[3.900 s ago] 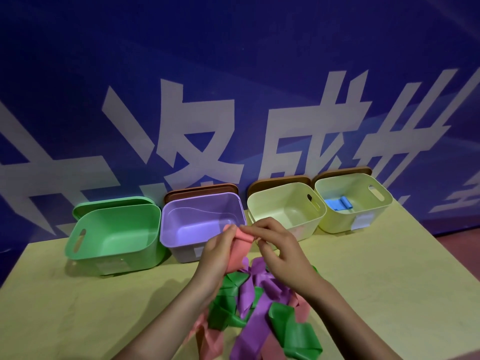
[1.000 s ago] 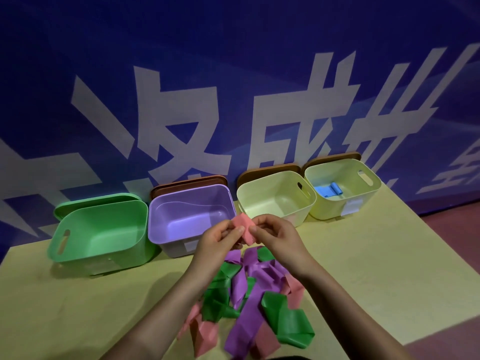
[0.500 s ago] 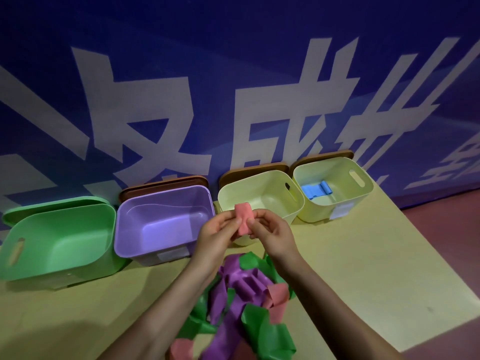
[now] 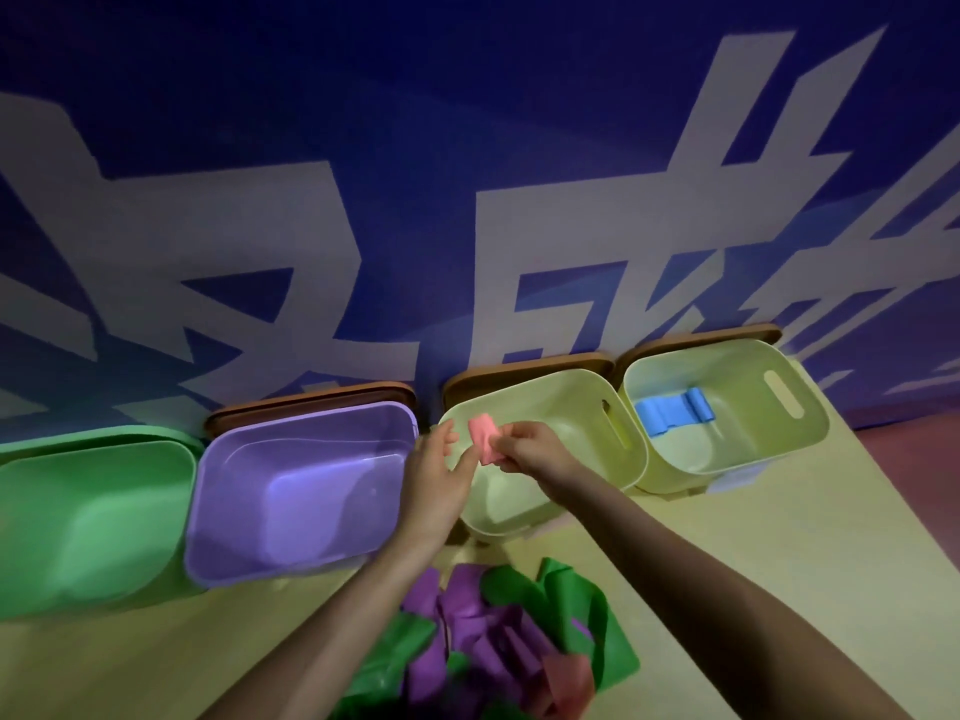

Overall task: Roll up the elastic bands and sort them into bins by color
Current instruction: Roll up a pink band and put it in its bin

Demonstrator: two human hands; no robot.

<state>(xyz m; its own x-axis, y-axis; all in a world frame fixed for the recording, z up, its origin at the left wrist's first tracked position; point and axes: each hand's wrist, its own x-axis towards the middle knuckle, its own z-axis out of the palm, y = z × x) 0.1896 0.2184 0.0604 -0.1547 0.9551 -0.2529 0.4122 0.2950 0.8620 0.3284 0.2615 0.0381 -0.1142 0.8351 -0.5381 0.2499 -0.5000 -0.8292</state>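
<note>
One blue roll (image 4: pixel 670 415) sat binned, the right hand (image 4: pixel 530 452) pinched the rolled pink band (image 4: pixel 483 439) over the pale bin (image 4: pixel 631 459), left hand (image 4: pixel 439 470) slack, and a tangled pile (image 4: pixel 498 636) waited on the worktop (image 4: pixel 779 553).

Seen from a single head-worn wide-angle camera, looking forward and steeply down from close above the bench (image 4: pixel 779 537), across a row of four bins (image 4: pixel 311 459) toward a blue wall with large white characters (image 4: pixel 467 148), both forearms reaching in from the lower edge.
</note>
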